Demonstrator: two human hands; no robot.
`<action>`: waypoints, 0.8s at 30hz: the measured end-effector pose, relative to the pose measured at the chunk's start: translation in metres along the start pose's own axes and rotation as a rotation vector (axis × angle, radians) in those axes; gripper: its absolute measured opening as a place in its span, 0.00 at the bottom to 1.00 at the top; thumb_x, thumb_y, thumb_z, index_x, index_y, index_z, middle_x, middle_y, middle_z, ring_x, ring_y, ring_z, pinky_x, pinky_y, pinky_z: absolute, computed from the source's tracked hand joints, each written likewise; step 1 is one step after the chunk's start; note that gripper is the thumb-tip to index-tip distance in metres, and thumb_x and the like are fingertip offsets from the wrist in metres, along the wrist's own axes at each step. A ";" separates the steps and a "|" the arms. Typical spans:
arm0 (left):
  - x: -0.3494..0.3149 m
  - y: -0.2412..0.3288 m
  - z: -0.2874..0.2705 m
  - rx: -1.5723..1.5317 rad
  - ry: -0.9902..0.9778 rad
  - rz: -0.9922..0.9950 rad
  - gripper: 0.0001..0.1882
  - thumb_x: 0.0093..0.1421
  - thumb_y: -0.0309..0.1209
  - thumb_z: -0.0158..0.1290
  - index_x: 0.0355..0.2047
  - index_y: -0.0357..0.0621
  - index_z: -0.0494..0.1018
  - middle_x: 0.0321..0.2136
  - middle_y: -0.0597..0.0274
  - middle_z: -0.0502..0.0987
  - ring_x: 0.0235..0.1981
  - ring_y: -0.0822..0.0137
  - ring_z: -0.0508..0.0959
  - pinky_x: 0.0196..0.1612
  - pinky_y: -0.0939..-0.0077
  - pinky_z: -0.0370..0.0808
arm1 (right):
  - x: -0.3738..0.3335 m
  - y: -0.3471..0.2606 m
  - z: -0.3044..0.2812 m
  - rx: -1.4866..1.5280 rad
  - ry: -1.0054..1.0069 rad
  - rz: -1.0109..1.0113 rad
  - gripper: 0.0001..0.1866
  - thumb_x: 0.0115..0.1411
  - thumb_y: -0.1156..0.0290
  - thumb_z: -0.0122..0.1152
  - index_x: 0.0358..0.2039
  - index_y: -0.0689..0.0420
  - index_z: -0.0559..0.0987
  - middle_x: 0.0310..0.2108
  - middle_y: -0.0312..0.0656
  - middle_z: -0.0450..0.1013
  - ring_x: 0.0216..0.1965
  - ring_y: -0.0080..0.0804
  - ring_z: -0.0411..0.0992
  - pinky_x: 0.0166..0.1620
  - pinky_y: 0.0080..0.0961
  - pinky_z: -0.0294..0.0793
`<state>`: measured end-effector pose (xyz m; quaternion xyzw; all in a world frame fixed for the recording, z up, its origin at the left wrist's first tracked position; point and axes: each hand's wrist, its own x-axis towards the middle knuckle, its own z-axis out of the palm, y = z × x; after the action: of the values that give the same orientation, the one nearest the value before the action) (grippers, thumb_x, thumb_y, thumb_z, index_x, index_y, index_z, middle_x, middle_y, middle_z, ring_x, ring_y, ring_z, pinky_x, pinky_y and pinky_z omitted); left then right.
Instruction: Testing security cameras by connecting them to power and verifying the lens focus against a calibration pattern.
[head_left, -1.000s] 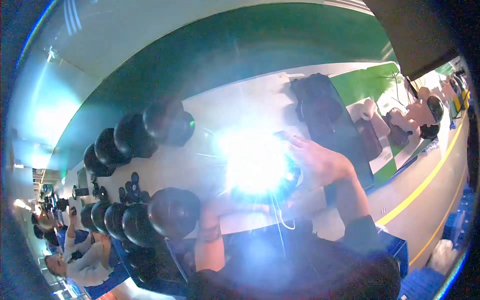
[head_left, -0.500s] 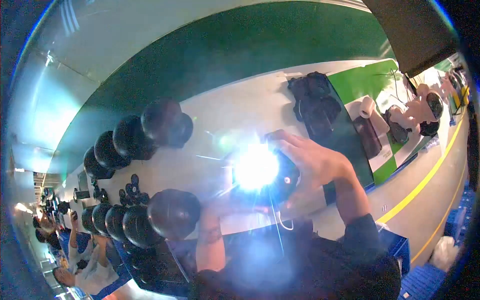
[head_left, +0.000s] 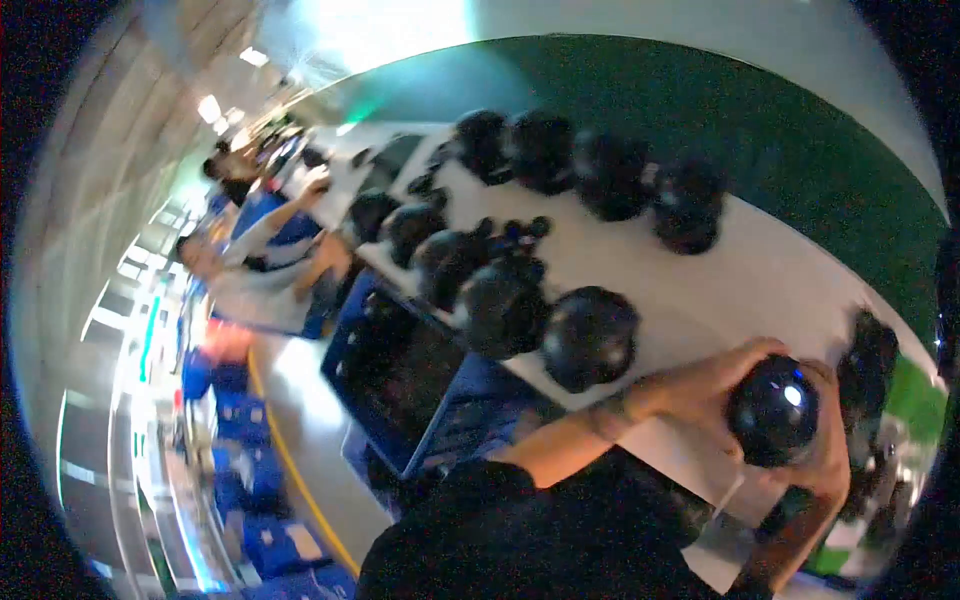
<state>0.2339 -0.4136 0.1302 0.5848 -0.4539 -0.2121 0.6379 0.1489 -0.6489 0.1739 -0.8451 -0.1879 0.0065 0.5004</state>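
Note:
Between my two hands is a glossy black ball-shaped lamp (head_left: 772, 410) with a small blue-white bright spot on its upper face. My left hand (head_left: 705, 392) curls around its left side, the fingers reaching over the top. My right hand (head_left: 830, 440) wraps the right side, and its fingertips are partly hidden. A thin white cord (head_left: 728, 492) hangs just below. Left of my hands, a loose black ball (head_left: 590, 338) rests near the front edge of the white table (head_left: 690, 310).
Two rows of similar black balls (head_left: 612, 172) stand along the table, with small black round parts (head_left: 512, 238) between them. A blue crate (head_left: 395, 370) stands at the table's front. Farther left, a person (head_left: 270, 280) works at the same table. Dark items (head_left: 868, 365) lie at the right.
My view has swung left, so the rows of balls and the co-worker now sit nearer the middle. The lamp's strong glare has shrunk to a small spot; both hands still hold it.

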 end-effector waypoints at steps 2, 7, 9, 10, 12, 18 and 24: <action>-0.002 -0.004 0.000 0.045 0.024 0.033 0.67 0.27 0.44 0.79 0.64 0.39 0.51 0.56 0.50 0.65 0.60 0.58 0.66 0.62 0.65 0.64 | -0.002 0.003 0.003 0.020 -0.030 -0.005 0.66 0.23 0.45 0.83 0.60 0.65 0.62 0.57 0.51 0.59 0.58 0.46 0.63 0.61 0.40 0.62; -0.001 -0.009 -0.004 0.046 0.030 0.062 0.69 0.23 0.49 0.79 0.62 0.38 0.51 0.55 0.52 0.66 0.58 0.56 0.68 0.62 0.64 0.64 | -0.003 0.010 0.001 -0.069 -0.028 -0.017 0.72 0.20 0.35 0.80 0.61 0.66 0.60 0.58 0.53 0.57 0.59 0.49 0.61 0.62 0.41 0.59; -0.001 -0.009 -0.006 -0.032 -0.021 -0.016 0.72 0.22 0.50 0.79 0.64 0.38 0.49 0.58 0.52 0.64 0.61 0.58 0.65 0.63 0.66 0.62 | -0.002 0.011 0.002 -0.087 -0.011 -0.046 0.73 0.19 0.35 0.80 0.62 0.66 0.59 0.58 0.52 0.56 0.60 0.49 0.60 0.62 0.41 0.58; -0.002 -0.008 -0.005 -0.067 -0.027 -0.030 0.74 0.21 0.51 0.79 0.65 0.38 0.48 0.59 0.51 0.63 0.62 0.58 0.64 0.64 0.66 0.62 | -0.003 0.011 0.003 -0.050 0.010 -0.023 0.73 0.19 0.38 0.81 0.63 0.66 0.59 0.59 0.52 0.57 0.60 0.48 0.60 0.63 0.40 0.58; -0.008 -0.006 -0.005 -0.008 0.029 -0.034 0.74 0.24 0.51 0.79 0.66 0.38 0.46 0.60 0.51 0.62 0.62 0.57 0.63 0.65 0.65 0.61 | -0.004 0.011 0.005 -0.021 0.035 0.006 0.73 0.19 0.41 0.83 0.64 0.66 0.58 0.59 0.52 0.58 0.60 0.47 0.61 0.63 0.39 0.58; -0.035 -0.003 -0.002 0.042 0.139 -0.234 0.47 0.50 0.28 0.66 0.66 0.42 0.52 0.61 0.51 0.64 0.62 0.56 0.65 0.65 0.61 0.62 | -0.006 0.003 -0.003 -0.017 0.049 0.281 0.72 0.23 0.53 0.86 0.68 0.64 0.54 0.62 0.53 0.61 0.63 0.44 0.61 0.66 0.38 0.57; -0.048 -0.002 0.009 -0.314 0.313 -0.311 0.21 0.60 0.25 0.60 0.51 0.38 0.67 0.59 0.53 0.68 0.54 0.66 0.73 0.56 0.70 0.72 | -0.009 0.007 -0.009 -0.065 -0.030 0.023 0.73 0.24 0.51 0.85 0.68 0.65 0.52 0.64 0.56 0.59 0.66 0.50 0.58 0.67 0.40 0.55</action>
<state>0.2030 -0.3808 0.1121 0.5672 -0.2161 -0.2822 0.7429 0.1448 -0.6623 0.1711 -0.8629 -0.1859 0.0188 0.4696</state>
